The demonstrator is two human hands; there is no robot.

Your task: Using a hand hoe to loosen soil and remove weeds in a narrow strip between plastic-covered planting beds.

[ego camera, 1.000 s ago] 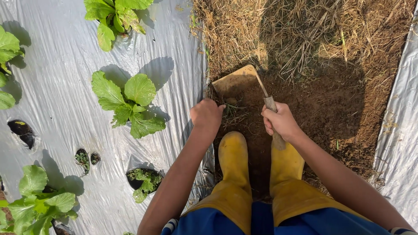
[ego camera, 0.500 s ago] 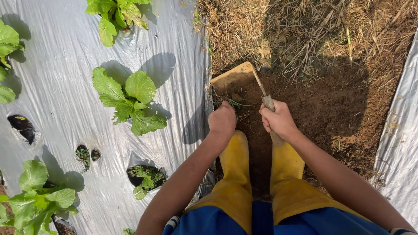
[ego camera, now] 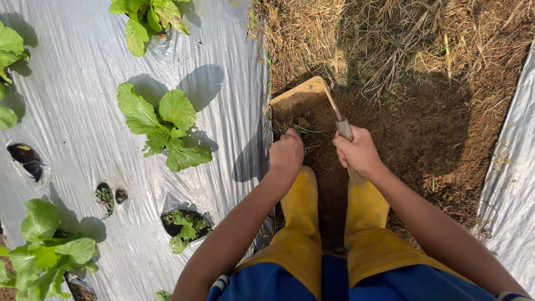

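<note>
My right hand [ego camera: 358, 151] grips the short handle of a hand hoe [ego camera: 304, 96], whose flat tan blade rests edge-down in the brown soil [ego camera: 412, 134] ahead of my feet. My left hand [ego camera: 286, 154] is closed low at the soil just left of the blade, beside a few green weed stems [ego camera: 305, 131]; whether it pinches them I cannot tell. Both yellow rubber boots [ego camera: 301, 206] stand in the furrow under my arms.
Silver plastic mulch [ego camera: 83, 128] covers the bed on the left, with leafy green seedlings [ego camera: 164, 125] growing from holes. Dry straw [ego camera: 345, 39] lies beyond the hoe. Another mulch sheet [ego camera: 510, 184] edges the right side.
My left hand has moved right from the mulch edge to the soil next to the hoe blade. The hoe and my right hand have barely shifted.
</note>
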